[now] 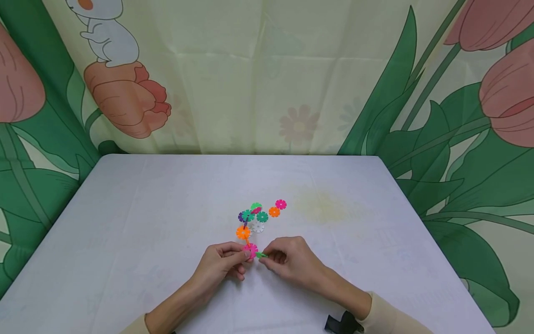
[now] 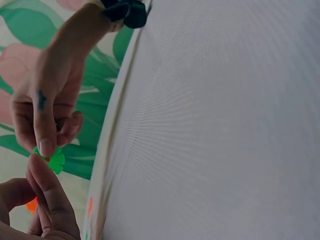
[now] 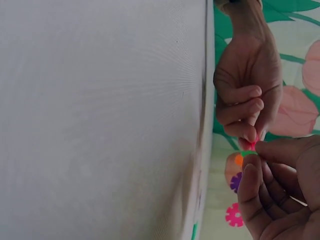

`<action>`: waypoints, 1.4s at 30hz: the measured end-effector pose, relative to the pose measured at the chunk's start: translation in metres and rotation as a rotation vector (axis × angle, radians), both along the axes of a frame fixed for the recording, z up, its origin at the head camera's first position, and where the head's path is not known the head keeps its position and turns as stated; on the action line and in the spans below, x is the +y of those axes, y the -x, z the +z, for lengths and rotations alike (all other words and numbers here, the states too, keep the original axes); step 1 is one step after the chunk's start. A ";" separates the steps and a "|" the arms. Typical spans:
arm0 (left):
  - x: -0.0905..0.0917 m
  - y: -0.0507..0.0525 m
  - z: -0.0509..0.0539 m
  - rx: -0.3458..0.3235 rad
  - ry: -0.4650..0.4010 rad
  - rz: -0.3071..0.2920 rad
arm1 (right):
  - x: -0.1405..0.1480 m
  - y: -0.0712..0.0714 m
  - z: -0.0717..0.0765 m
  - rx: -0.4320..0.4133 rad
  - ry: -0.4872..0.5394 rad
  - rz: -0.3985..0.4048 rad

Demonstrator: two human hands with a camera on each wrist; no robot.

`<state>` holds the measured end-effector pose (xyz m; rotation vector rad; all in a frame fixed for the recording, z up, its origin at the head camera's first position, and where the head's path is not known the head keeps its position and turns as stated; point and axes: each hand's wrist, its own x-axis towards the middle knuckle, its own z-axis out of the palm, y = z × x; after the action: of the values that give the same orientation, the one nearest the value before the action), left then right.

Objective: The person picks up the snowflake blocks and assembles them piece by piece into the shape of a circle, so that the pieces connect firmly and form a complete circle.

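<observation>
My left hand (image 1: 221,264) pinches a pink notched plastic disc (image 1: 251,248) between thumb and fingers near the table's front. An orange disc (image 1: 243,232) stands just beyond it, seemingly joined through another orange piece. In my right hand (image 1: 298,262), thumb and forefinger grip a green notched disc (image 2: 58,161), turned edge-on in the head view, its edge at the pink one. Fingers hide whether the two discs interlock. Farther along the chain are a purple disc (image 1: 240,216) and a teal disc (image 1: 248,215); the exact joints are too small to tell.
Beyond the hands are a light green disc (image 1: 256,205), another teal disc (image 1: 262,216), a white disc (image 1: 258,227), an orange disc (image 1: 274,212) and a pink disc (image 1: 281,204). A white cloth covers the table (image 1: 146,208); a printed curtain (image 1: 258,83) hangs behind.
</observation>
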<state>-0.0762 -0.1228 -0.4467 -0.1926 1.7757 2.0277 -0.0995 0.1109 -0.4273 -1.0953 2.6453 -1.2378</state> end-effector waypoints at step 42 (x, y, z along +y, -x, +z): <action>-0.004 -0.003 0.003 0.037 -0.039 -0.044 | -0.006 -0.002 -0.007 0.269 0.033 0.079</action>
<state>-0.0729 -0.1271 -0.4438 -0.1041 1.7452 2.0461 -0.0978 0.1053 -0.4340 -1.4508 2.7431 -1.2009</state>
